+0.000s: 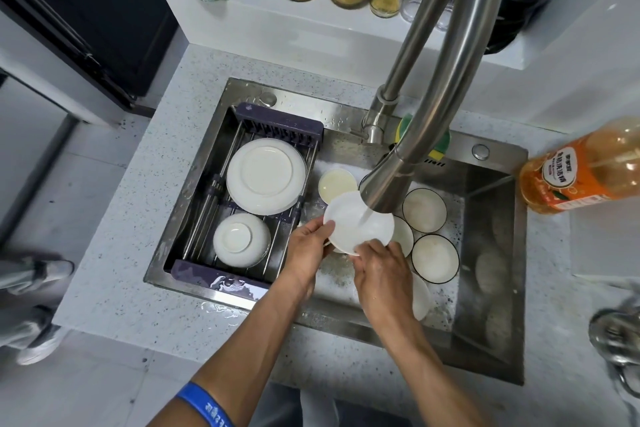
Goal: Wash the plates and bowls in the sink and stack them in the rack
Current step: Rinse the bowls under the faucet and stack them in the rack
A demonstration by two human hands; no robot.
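Across the steel sink point(485, 253), the rack point(221, 274) already carries an upturned plate point(266, 176) and bowl point(241, 239). Under the faucet point(391, 180), left hand point(306, 246) and right hand point(379, 272) grip a small white dish point(349, 222); wet and soapy, it may slip onto the bowls below.

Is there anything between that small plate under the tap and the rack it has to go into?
Nothing visible blocks it. Both hands, left and right, hold the small plate just right of the rack. The rack already carries an upturned large plate and an upturned bowl, leaving little bare space.
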